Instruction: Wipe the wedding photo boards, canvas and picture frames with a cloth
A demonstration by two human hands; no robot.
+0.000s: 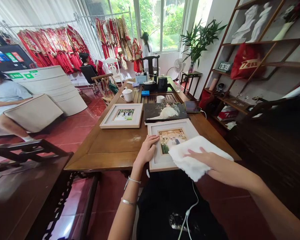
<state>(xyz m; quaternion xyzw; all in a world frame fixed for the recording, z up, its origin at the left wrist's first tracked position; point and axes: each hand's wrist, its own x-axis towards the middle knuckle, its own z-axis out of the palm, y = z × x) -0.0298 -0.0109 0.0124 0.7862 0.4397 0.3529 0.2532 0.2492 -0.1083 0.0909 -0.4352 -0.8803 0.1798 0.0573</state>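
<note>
Cable [188, 212] trails below your hands. Your right hand [206, 161], fingers extended, lies on the cloth [218, 146]; can't tell whether it pinches any. Under it, near frame [153, 164], partly covered. Your left hand [148, 149], fingers relaxed, grips nothing, rests on that frame's left side. Beyond your hands: dark print [153, 111]; leftward, second frame [108, 118]; farther, mug [127, 96].

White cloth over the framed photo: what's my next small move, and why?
I'd probably slide the white cloth toward the far edge of the framed photo: your right hand has it over the near right part, the far edge is uncovered, and your left hand rests on the left side.
</note>
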